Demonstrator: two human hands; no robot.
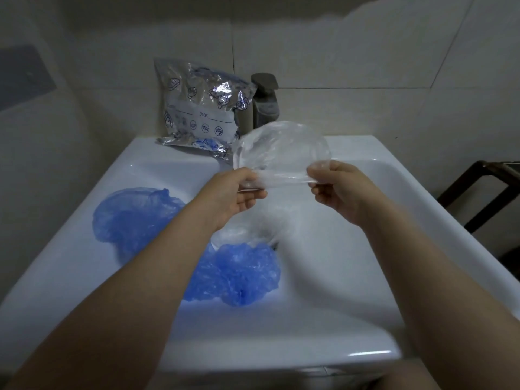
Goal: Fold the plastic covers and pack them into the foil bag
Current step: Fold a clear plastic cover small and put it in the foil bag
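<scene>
Two blue covers [174, 243] in sink [365, 220], foil bag [197, 108] upright

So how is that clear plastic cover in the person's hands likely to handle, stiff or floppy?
Probably floppy: the clear plastic cover billows in a loose dome above where the left hand and right hand pinch its edge. Likely very light, since it is see-through thin film. It may be slippery and spring unfolded, judging by its glossy, crinkled surface.

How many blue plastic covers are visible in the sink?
2: one blue cover lies at the sink's left side, another blue cover near the middle, partly under the forearm; more may be hidden.
</scene>
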